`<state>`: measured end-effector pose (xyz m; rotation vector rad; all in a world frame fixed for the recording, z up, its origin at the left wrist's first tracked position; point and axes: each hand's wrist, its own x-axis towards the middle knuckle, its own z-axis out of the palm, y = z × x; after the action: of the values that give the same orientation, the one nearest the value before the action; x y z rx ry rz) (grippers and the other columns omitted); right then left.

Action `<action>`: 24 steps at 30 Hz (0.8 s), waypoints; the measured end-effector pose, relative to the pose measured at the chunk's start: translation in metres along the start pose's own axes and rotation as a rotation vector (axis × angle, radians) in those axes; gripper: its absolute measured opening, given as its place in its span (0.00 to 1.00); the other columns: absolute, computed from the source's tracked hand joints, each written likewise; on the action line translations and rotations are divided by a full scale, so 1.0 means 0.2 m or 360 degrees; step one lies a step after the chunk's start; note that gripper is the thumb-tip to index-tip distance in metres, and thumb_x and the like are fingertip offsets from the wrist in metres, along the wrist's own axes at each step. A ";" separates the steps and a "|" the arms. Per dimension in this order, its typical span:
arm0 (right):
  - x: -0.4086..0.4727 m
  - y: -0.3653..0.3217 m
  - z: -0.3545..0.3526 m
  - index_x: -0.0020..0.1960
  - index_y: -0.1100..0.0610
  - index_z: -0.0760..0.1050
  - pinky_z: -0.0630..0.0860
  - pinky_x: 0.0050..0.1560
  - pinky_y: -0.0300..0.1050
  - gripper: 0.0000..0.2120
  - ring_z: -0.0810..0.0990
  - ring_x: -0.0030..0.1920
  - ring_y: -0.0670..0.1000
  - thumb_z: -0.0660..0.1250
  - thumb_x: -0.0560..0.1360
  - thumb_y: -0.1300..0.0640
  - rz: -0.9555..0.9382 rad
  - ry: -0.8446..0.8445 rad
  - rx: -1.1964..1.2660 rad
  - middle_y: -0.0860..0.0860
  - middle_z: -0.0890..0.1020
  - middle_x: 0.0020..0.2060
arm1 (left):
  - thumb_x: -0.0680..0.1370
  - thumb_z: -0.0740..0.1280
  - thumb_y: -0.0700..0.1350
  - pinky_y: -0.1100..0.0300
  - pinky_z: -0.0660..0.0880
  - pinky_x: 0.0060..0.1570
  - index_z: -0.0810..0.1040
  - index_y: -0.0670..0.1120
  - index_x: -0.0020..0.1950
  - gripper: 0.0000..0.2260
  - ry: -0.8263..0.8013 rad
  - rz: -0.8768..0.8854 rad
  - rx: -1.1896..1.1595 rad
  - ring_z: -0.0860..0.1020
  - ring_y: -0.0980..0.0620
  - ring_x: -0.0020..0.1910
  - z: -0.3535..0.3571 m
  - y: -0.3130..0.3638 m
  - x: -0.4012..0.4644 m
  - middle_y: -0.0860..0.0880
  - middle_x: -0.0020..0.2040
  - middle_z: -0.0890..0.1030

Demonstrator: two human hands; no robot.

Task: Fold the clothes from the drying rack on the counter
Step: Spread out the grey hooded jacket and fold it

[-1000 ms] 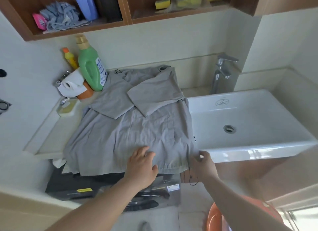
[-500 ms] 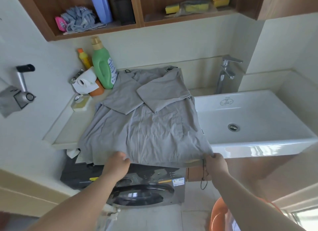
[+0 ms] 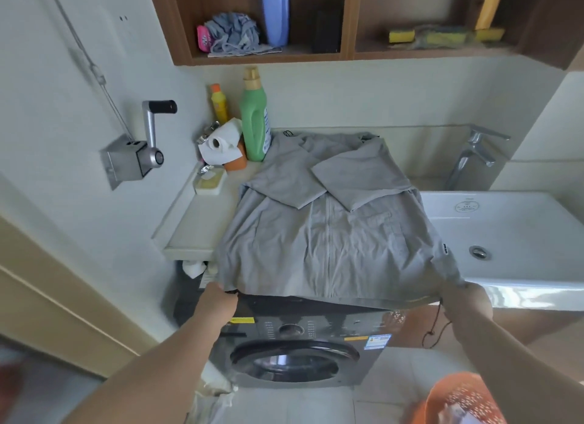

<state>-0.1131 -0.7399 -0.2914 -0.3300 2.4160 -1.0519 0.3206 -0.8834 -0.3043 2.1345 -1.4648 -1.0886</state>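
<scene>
Grey shirt (image 3: 328, 234). Centre of the frame, spread front-up on the bench (image 3: 202, 230), its lower hem overhanging the near edge above the washing machine (image 3: 297, 347). Both sleeves are already folded inward and cross over the chest in the upper part of the garment, so the body reads as a narrowed rectangle. Judged stage: sleeves done, bottom-to-top fold pending.

Left hand (image 3: 218, 300). Lower left of the shirt, at the hem corner; fingers curled closed on the cloth edge. Held there, by my reading, to keep that corner taut and square.

Right hand (image 3: 467, 300). Lower right hem corner, fingers clamped on the fabric likewise. A dark drawcord (image 3: 434, 328) dangles below this hand. The two grips sit well apart, at opposite corners, so the hem hangs as one straight line between them: a likely set-up for carrying it up towards the collar.

Sink (image 3: 505, 234). Right of the shirt, touching its right edge; the cloth lies partly over the basin's rim. Risk judged: that side may slip into the basin when lifted.

Green bottle (image 3: 254, 123), yellow bottle (image 3: 218, 104), paper roll (image 3: 221, 143), soap dish (image 3: 210, 181). Upper left of the bench, crowded against the wall, just beside the shirt's shoulder.

Orange basket (image 3: 464, 398). Lower right corner, on the floor.
</scene>
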 end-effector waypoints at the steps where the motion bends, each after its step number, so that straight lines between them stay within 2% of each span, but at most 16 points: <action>1: -0.02 -0.02 0.01 0.42 0.65 0.80 0.70 0.32 0.44 0.10 0.78 0.31 0.60 0.63 0.71 0.60 0.0003 0.0045 -0.0005 0.62 0.81 0.32 | 0.77 0.66 0.41 0.60 0.65 0.27 0.75 0.43 0.51 0.05 -0.0040 0.0008 0.0021 0.74 0.49 0.33 -0.01 -0.03 0.03 0.47 0.37 0.76; 3: -0.06 -0.05 0.01 0.41 0.65 0.80 0.70 0.32 0.45 0.08 0.79 0.33 0.61 0.63 0.71 0.63 0.0031 0.0108 0.0002 0.64 0.81 0.34 | 0.76 0.68 0.43 0.60 0.67 0.28 0.74 0.43 0.56 0.10 -0.0084 0.0032 0.0012 0.76 0.48 0.35 -0.01 -0.07 0.08 0.46 0.39 0.78; 6: -0.11 -0.09 0.03 0.41 0.65 0.81 0.69 0.31 0.45 0.07 0.78 0.34 0.62 0.65 0.70 0.65 0.0071 0.0178 -0.0033 0.64 0.82 0.35 | 0.78 0.64 0.42 0.57 0.67 0.32 0.76 0.40 0.51 0.06 -0.0122 0.0027 -0.0119 0.72 0.47 0.33 0.01 -0.08 0.20 0.43 0.39 0.76; 8: -0.15 -0.11 0.04 0.41 0.66 0.82 0.69 0.31 0.45 0.07 0.77 0.35 0.61 0.65 0.70 0.66 0.0087 0.0202 -0.0025 0.64 0.83 0.35 | 0.80 0.62 0.43 0.54 0.67 0.35 0.76 0.38 0.49 0.09 -0.0072 -0.0042 -0.0341 0.70 0.47 0.33 0.03 -0.08 0.26 0.41 0.41 0.77; 11: -0.17 -0.14 0.07 0.42 0.67 0.78 0.67 0.31 0.44 0.05 0.75 0.36 0.59 0.64 0.72 0.71 0.0079 0.0238 -0.0047 0.64 0.80 0.34 | 0.80 0.65 0.50 0.56 0.63 0.34 0.72 0.40 0.47 0.13 -0.0022 -0.0092 -0.0681 0.67 0.49 0.30 0.05 -0.05 0.31 0.47 0.33 0.72; 14: -0.17 -0.12 0.09 0.44 0.68 0.76 0.66 0.31 0.46 0.05 0.73 0.38 0.59 0.61 0.75 0.71 0.0080 0.0239 -0.0129 0.61 0.76 0.32 | 0.76 0.72 0.55 0.55 0.69 0.40 0.75 0.46 0.53 0.15 -0.0125 -0.0089 -0.0760 0.73 0.51 0.38 0.05 -0.03 0.30 0.49 0.41 0.76; 16: -0.16 -0.11 0.09 0.49 0.69 0.78 0.65 0.31 0.47 0.06 0.73 0.37 0.59 0.63 0.75 0.69 0.0076 0.0237 -0.0149 0.62 0.77 0.35 | 0.69 0.74 0.56 0.53 0.71 0.44 0.76 0.45 0.55 0.21 -0.0161 -0.0112 -0.0757 0.73 0.50 0.39 0.03 -0.03 0.30 0.49 0.42 0.77; 18: -0.15 -0.10 0.09 0.54 0.67 0.80 0.66 0.35 0.47 0.10 0.79 0.42 0.62 0.66 0.78 0.61 0.0065 0.0199 -0.0212 0.64 0.80 0.42 | 0.71 0.75 0.53 0.51 0.75 0.47 0.77 0.43 0.55 0.19 -0.0194 -0.0156 -0.0750 0.74 0.49 0.39 0.00 -0.04 0.29 0.47 0.43 0.78; 20: -0.14 -0.09 0.07 0.55 0.65 0.80 0.67 0.40 0.45 0.12 0.82 0.49 0.63 0.66 0.79 0.56 0.0071 0.0191 -0.0279 0.63 0.83 0.48 | 0.73 0.75 0.46 0.48 0.80 0.50 0.79 0.43 0.55 0.14 -0.0181 -0.0139 -0.0719 0.77 0.46 0.42 -0.02 -0.04 0.28 0.44 0.46 0.80; 24: -0.12 -0.11 0.02 0.54 0.65 0.78 0.71 0.38 0.47 0.09 0.79 0.41 0.58 0.63 0.80 0.61 0.0025 0.0153 -0.0549 0.58 0.80 0.40 | 0.73 0.74 0.39 0.46 0.82 0.51 0.80 0.43 0.51 0.08 -0.0138 -0.0055 -0.0671 0.80 0.43 0.45 -0.10 -0.04 0.22 0.41 0.47 0.82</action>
<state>-0.0901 -0.7470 -0.2702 -0.3808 2.6815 -0.6530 0.3486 -0.9225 -0.3131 1.8402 -1.1122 -1.3764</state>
